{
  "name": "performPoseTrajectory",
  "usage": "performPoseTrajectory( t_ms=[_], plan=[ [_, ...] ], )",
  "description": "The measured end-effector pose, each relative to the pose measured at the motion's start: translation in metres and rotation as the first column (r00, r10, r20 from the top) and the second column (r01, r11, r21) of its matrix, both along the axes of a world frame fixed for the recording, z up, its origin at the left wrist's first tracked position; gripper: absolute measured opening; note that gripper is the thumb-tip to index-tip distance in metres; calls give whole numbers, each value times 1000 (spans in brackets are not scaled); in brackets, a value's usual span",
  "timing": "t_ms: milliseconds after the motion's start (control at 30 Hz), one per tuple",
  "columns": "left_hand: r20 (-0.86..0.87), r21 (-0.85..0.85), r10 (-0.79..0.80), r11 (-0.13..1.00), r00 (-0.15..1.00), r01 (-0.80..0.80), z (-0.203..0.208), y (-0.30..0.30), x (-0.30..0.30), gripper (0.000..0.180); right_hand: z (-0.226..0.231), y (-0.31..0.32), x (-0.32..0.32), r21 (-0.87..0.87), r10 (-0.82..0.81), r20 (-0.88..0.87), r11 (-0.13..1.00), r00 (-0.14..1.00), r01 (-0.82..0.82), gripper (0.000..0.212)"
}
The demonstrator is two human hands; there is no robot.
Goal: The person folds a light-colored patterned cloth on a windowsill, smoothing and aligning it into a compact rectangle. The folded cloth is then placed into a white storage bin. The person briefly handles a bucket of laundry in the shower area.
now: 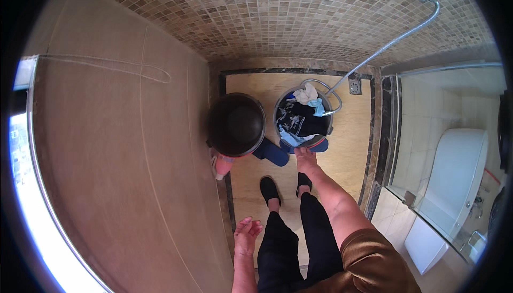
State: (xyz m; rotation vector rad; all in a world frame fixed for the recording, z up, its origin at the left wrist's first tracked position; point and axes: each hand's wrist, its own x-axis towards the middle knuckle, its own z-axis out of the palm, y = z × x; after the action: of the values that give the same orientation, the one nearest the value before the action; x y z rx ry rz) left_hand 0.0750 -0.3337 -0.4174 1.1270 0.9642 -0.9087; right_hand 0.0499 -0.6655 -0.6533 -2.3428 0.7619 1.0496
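A bucket [329, 112] full of wet-looking laundry stands on the floor ahead of me. My right hand [306, 159] reaches down to its near rim, fingers closed at the edge; their tips are partly hidden. Inside the bucket lie a black printed cloth [299, 120], a light blue cloth [293, 138] and a beige cloth [305, 94]. A metal shower hose [382, 51] runs from the wall, its end lying over the bucket's right side. My left hand [247, 235] hangs low on the left, fingers loosely curled and apart, with nothing in it.
A dark bucket [261, 112] with nothing visible inside stands left of the laundry bucket. Blue slippers [275, 154] lie between and behind the buckets, beside a pink object [222, 166] at the left wall. A floor drain [355, 86] is at the far right; a glass panel [427, 215] bounds the right.
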Motion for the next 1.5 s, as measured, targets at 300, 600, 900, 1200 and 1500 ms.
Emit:
performPoseTrajectory(
  t_ms=[300, 600, 900, 1200, 1500],
  plan=[
    [24, 18, -137, 991, 990, 136, -13, -31, 10, 14, -15, 4, -10, -112, -14, 292, 993, 956, 48, 58],
    [16, -51, -228, 972, 974, 228, -44, -86, 26, 14, -5, -24, 2, -92, -5, 332, 995, 943, 38, 31],
    [36, -75, -297, 951, 954, 299, -48, -139, 29, 16, -5, -26, -20, -130, 76, 408, 991, 910, -25, 34],
    [14, -66, -336, 939, 942, 337, -50, -148, 27, 17, 9, -62, 5, 313, -423, 472, 901, 774, 301, 13],
    [23, -53, -322, 945, 946, 323, -67, -147, 36, 16, 70, -120, 46, 383, -598, 504, 801, 623, 459, 21]
  ],
)
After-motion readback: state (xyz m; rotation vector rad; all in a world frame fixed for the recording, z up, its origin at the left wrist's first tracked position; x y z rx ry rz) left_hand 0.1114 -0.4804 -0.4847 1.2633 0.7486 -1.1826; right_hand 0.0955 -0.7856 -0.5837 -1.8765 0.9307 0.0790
